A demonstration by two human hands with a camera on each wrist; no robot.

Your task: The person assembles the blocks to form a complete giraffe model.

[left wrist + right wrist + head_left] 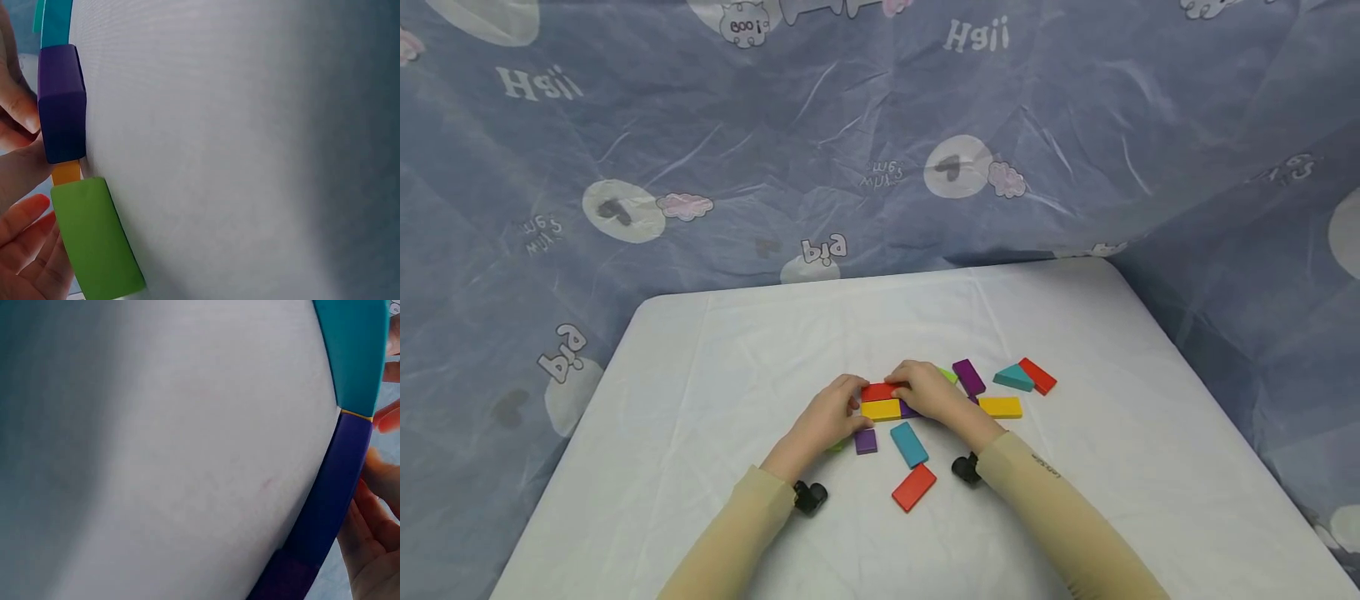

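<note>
A red block point(878, 392) lies along the far side of a yellow block point(881, 410), with a purple block point(908, 410) at the yellow one's right end. My left hand point(827, 414) is at their left ends, fingertips by the red block and thumb at the yellow block's near corner. From the right, my right hand point(928, 390) pinches the red block's right end between thumb and fingers, partly covering the purple block. In the left wrist view, a purple block point(61, 106) and a green block point(97, 240) stand before the hands.
Nearer me lie a small purple block point(866, 442), a teal block point(909, 444) and a red block point(913, 487). To the right are a purple block point(968, 377), a yellow block point(1000, 407), a teal triangle point(1014, 378) and another red block point(1038, 377). A white cloth point(1075, 517) covers the table.
</note>
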